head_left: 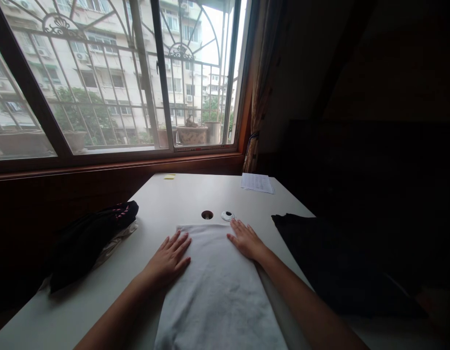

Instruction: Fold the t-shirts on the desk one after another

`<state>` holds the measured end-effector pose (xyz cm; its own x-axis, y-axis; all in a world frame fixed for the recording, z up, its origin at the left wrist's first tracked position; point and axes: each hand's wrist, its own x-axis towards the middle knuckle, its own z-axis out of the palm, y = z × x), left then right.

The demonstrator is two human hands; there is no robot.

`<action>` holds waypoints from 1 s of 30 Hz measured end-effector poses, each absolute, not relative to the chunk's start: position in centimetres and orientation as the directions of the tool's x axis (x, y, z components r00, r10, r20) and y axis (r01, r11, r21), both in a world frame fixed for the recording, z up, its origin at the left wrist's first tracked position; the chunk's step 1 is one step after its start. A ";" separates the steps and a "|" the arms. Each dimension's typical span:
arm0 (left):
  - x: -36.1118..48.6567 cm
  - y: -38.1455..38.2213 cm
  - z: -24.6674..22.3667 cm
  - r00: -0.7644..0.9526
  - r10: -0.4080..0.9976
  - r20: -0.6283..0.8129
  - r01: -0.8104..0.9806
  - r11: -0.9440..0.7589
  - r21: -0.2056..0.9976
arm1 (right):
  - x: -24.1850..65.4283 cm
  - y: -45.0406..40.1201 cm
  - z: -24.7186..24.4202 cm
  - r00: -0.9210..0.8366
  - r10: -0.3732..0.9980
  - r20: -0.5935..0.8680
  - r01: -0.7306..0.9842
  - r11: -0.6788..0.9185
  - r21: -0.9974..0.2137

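Note:
A white cloth garment (pixel 221 287), folded into a long panel, lies flat on the white table (pixel 195 194). Its near end runs out of the bottom of the view, so its exact kind does not show. My left hand (pixel 170 257) rests flat along the garment's left edge, fingers spread. On the far right corner, my right hand (pixel 246 239) lies flat with its fingers stretched out, fingertips close to a round cap (pixel 228 216). Neither hand grips anything. Small wrinkles cross the cloth between and below the hands.
Dark folded clothes (pixel 93 240) are piled at the table's left edge. A dark cloth (pixel 334 262) lies on the right. Beyond the garment are a round cable hole (pixel 207 215), papers (pixel 257 183) and a yellow note (pixel 170 177). A window (pixel 111 78) and curtain (pixel 259 87) stand behind.

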<state>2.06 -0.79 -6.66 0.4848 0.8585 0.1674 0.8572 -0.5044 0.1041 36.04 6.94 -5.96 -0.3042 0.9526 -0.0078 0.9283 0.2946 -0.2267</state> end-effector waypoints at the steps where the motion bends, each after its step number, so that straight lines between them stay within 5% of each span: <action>1: 2.0 -0.7 -6.8 0.486 0.858 0.167 0.856 -0.505 0.106 | 36.9 7.0 -6.2 -0.284 0.959 -0.007 0.935 0.276 -0.222; 10: 3.9 -0.8 -4.7 0.503 0.806 0.313 0.844 -0.536 0.026 | 40.3 5.2 -6.9 -0.375 0.906 0.194 0.864 0.418 -0.282; 16: 10.8 0.0 -3.6 0.653 0.735 0.183 0.740 -0.670 0.057 | 40.2 4.7 -5.8 -0.522 0.843 0.128 0.789 0.534 -0.302; 30: 7.4 6.4 -5.6 0.457 0.885 0.086 0.875 -0.465 0.133 | 40.2 4.4 -5.6 -0.499 0.864 0.063 0.820 0.494 -0.290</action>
<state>7.36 6.38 -5.61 0.4571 0.8853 0.0859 0.8753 -0.4648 0.1333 40.21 4.41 -5.56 -0.4986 0.8645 0.0635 0.8198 0.4941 -0.2896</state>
